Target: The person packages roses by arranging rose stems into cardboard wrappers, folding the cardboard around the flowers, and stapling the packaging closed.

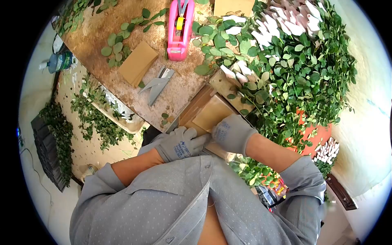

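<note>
My left hand, in a grey printed glove, rests at the near edge of an open cardboard box, fingers curled down; what lies under them is hidden. Close to its right, my right hand, gloved alike, is closed at the lower right corner of a brown cardboard sheet. That sheet lies tilted over other cardboard in the box. Just beyond, on the worn table, are a grey stapler, a small stack of cardboard pieces and a pink tape dispenser with a yellow core.
A big heap of leafy stems with white-wrapped flower heads fills the right side. Loose leaves lie on the table. At the left are a white tub of stems, a water bottle and a dark crate.
</note>
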